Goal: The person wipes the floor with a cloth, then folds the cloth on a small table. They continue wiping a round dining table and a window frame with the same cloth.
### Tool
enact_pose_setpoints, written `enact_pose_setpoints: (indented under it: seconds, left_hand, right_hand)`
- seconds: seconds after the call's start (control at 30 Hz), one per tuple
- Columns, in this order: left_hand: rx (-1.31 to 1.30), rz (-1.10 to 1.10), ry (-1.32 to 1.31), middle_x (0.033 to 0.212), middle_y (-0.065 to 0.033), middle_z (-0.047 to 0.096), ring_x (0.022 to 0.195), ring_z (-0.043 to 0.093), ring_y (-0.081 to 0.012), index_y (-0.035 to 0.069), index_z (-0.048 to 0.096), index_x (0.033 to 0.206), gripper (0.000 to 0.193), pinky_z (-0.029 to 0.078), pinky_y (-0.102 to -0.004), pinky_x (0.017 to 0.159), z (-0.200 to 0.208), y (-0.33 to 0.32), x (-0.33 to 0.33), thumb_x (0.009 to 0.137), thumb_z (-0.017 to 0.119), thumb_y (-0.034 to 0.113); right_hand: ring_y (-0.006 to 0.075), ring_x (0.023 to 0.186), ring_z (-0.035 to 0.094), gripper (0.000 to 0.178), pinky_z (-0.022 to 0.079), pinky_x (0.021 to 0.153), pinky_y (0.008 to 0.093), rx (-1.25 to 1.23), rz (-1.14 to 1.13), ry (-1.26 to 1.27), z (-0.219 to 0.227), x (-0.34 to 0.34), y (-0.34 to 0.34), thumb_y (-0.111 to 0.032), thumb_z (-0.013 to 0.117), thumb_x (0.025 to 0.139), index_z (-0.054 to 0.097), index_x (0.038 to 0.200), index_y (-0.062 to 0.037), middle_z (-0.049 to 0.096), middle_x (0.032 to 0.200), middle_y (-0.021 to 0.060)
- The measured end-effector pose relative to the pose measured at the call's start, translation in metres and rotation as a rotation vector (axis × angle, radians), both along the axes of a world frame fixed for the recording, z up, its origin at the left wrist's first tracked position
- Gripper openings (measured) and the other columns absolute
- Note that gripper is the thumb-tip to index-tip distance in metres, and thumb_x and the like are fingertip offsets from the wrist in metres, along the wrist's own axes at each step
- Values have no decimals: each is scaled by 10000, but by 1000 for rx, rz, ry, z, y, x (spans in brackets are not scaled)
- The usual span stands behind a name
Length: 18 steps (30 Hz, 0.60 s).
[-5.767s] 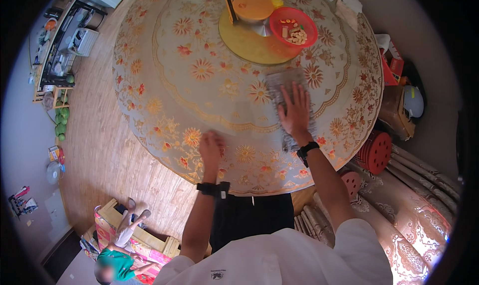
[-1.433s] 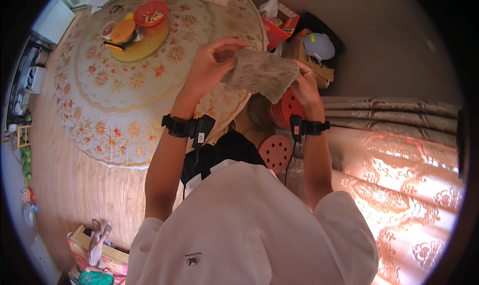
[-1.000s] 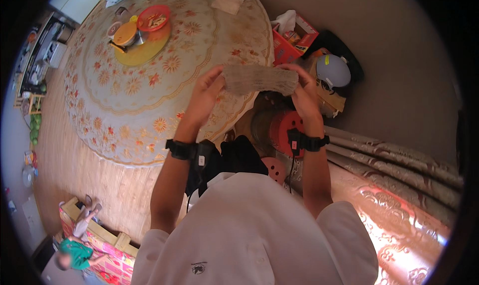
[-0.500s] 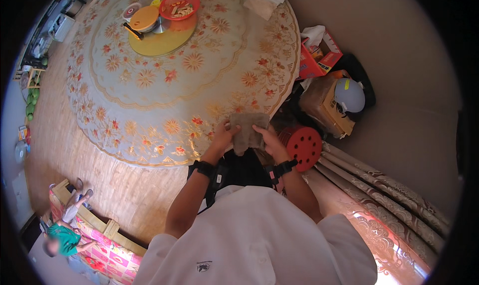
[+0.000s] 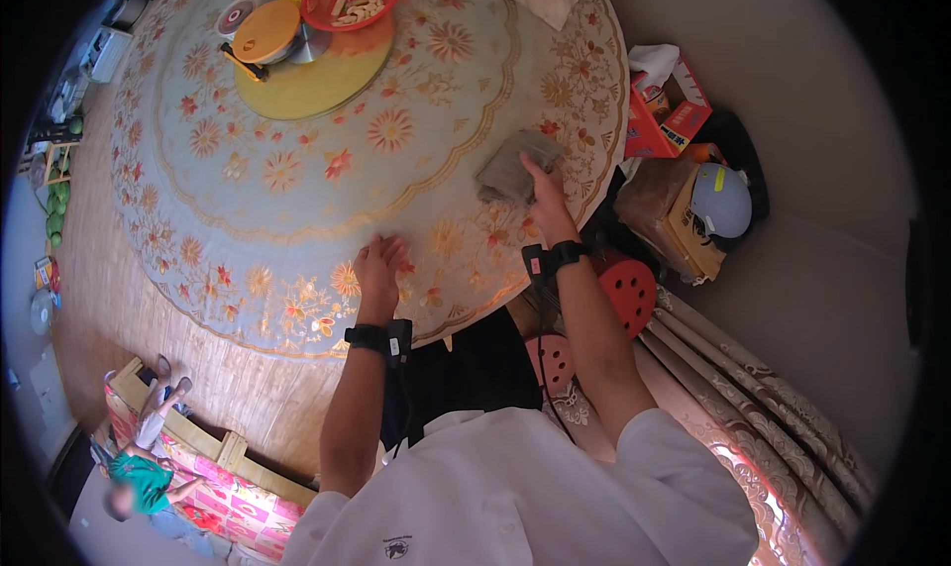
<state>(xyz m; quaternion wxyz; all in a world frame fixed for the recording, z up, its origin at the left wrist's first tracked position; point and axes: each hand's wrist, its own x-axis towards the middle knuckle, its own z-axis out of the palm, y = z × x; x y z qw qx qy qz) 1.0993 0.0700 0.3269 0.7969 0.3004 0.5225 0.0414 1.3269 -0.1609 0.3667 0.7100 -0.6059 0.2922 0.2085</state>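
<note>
A folded grey-brown cloth (image 5: 510,168) is at the right part of the round table, over its patterned tablecloth (image 5: 297,205). My right hand (image 5: 548,192) grips the near right side of this cloth, thumb on top; the fingers beneath are hidden. Whether the cloth touches the table I cannot tell. My left hand (image 5: 378,267) is over the near edge of the table, left of the cloth and apart from it. It holds nothing, and its fingers are apart and slightly curled.
A yellow turntable (image 5: 327,93) bears an orange-lidded pot (image 5: 265,33) and a red basket (image 5: 337,16). More folded cloths (image 5: 550,0) lie at the far right. Beside the table are a red box (image 5: 662,120), a helmet (image 5: 721,202) and red stools (image 5: 626,294). A person (image 5: 144,482) sits at lower left.
My left hand has let go of the cloth and moved left. My right hand has carried the cloth forward over the table from its near edge. The view has shifted slightly.
</note>
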Motion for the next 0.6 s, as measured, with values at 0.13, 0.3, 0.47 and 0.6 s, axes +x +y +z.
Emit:
enact_pose_setpoints:
  seconds: [0.13,0.3,0.47,0.6]
  left_hand:
    - [16,-7,41,1185,-133,728,933,693,-191,19,576,1179,260,573,-317,790,-2,-3,1,1090,563,263]
    - [19,-54,95,1158,-59,739,862,631,-125,55,625,1177,224,550,-269,739,-2,0,-1,1091,554,250]
    - [-22,-43,84,1125,-61,750,858,651,-132,63,629,1184,217,545,-279,724,-1,6,-4,1075,582,245]
    - [-47,-71,85,1180,-51,723,930,641,-130,69,626,1221,231,544,-271,801,4,12,-4,1081,576,246]
  right_hand:
    - [297,1297,577,642,524,1032,462,-61,149,-76,-12,11,6,-200,761,964,464,1510,-41,558,1454,128]
    - [297,1321,561,594,503,1055,453,-61,36,4,-3,17,12,-168,723,983,475,1501,-13,547,1478,134]
    - [281,1312,556,511,491,1064,447,-14,78,-258,-12,12,-12,-93,635,1007,485,1489,-9,553,1468,131]
    - [288,1312,546,502,486,1070,443,38,26,-390,-26,8,-36,-66,596,1015,469,1497,-10,547,1467,139]
